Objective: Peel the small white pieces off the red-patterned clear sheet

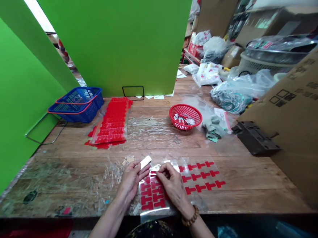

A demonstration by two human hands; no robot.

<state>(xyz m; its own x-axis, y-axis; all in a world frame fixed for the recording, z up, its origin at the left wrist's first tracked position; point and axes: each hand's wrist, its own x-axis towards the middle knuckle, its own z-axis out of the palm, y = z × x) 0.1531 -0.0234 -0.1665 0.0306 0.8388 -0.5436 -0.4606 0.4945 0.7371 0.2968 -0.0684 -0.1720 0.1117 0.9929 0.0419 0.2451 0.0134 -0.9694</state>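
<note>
At the near table edge, clear sheet of red T-shaped stickers point(153, 194), right hand point(172, 183) pinching a sticker on it, left hand point(131, 178) gripping a small white strip point(145, 162), second sticker sheet point(201, 176) just beside, red basket point(185, 116) farther back.

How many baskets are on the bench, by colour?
Blue basket: 1
Red basket: 1
White basket: 1
Total: 3
</note>
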